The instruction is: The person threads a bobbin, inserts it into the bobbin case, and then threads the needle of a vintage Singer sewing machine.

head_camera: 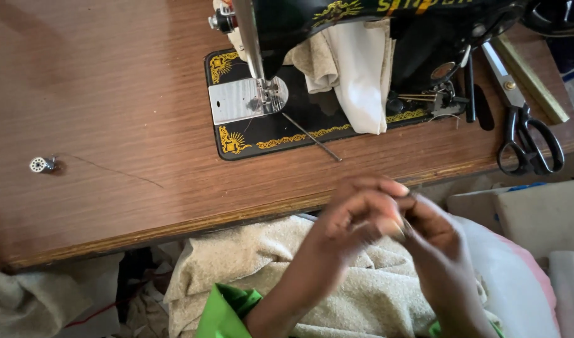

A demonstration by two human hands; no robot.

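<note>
My left hand (356, 216) and my right hand (434, 235) meet in front of the table edge, over my lap. Their fingertips pinch together on something very small that I cannot make out. Beige towel-like cloth (362, 294) lies on my lap under both hands, with a green fabric piece (221, 313) beside my left forearm. A black sewing machine (337, 37) with gold decoration stands on the wooden table (111, 100) beyond my hands. White and beige cloth (356, 69) hangs from its arm. A thin metal rod (312, 138) lies across the machine base.
Black-handled scissors (522, 119) lie at the table's right end beside a wooden ruler (531, 78). A small metal bobbin (41, 164) sits at the left with a thread trailing right. A white box (537, 216) stands at my right, and cloth scraps (36, 300) lie below the table at the left.
</note>
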